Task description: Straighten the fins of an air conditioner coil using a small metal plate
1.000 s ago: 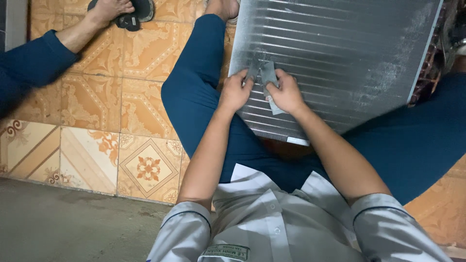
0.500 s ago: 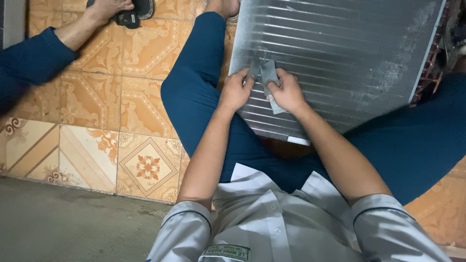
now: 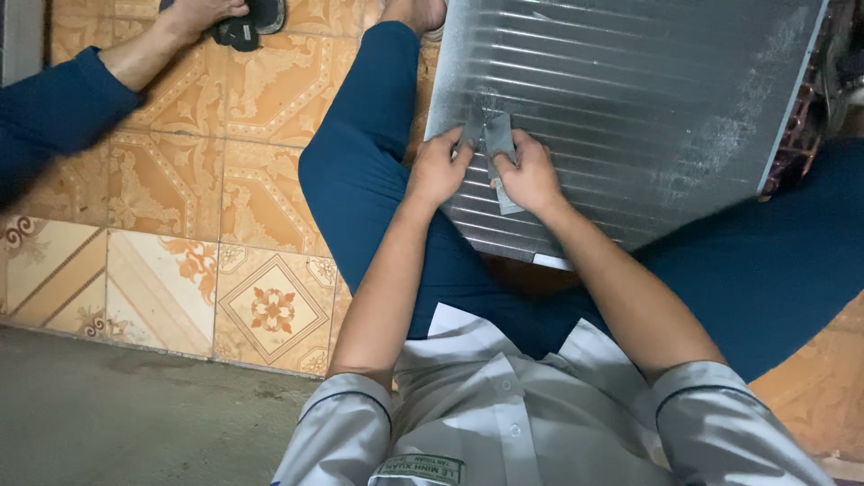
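While the finned metal coil panel [image 3: 630,108] lies tilted across the seated person's lap, both hands meet near its lower left part. Left hand [image 3: 439,166] is curled, fingertips pinching the top edge of a small flat grey tool [image 3: 500,153]. Right hand [image 3: 529,173] grasps the same tool from the other side, pressing it flat on the fins. Two-handed grip likely steadies the tool along the fin rows. Legs support the panel off the tiled floor [image 3: 180,234]. Another person's hand [image 3: 200,13] rests on a dark object [image 3: 252,22], well apart.
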